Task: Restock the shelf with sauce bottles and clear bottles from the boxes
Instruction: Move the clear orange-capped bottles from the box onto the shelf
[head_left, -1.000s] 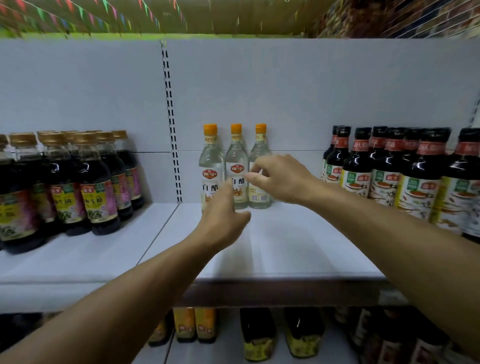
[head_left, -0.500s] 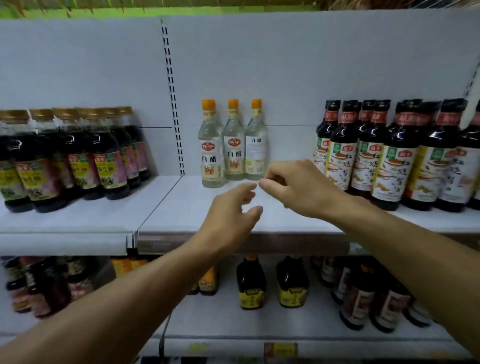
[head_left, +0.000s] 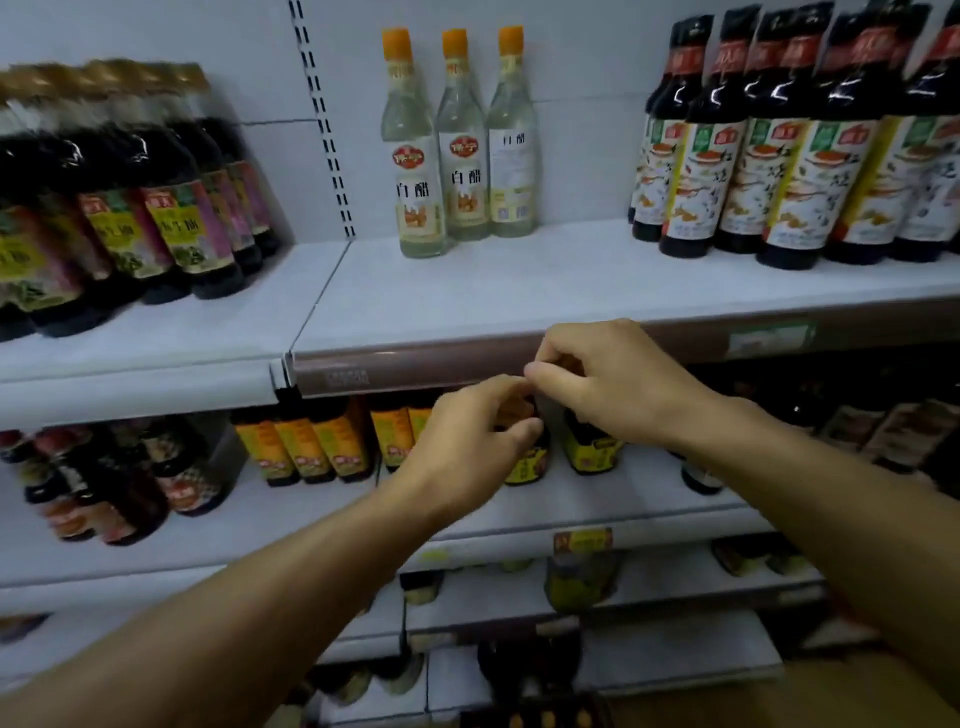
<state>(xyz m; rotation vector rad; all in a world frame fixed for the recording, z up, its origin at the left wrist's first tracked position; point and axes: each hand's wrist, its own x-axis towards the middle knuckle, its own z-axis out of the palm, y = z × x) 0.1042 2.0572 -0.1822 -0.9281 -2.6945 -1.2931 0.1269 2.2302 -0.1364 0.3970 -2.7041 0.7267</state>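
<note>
Orange-capped clear bottles (head_left: 464, 156), three, upright at shelf (head_left: 519, 291) back; left hand (head_left: 467, 441) and right hand (head_left: 613, 384) loosely curled, empty, by shelf edge, fingertips nearly touching

Matt white shelf board (head_left: 519, 280), glossy brown price strip (head_left: 415, 366). Clear glossy vinegar bottles (head_left: 464, 156), orange plastic caps (head_left: 454, 41). Shiny dark sauce bottles (head_left: 795, 156).

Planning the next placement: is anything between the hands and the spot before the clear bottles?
Nothing visible: the shelf before the clear bottles is bare, with left hand and right hand near its front edge.
</note>
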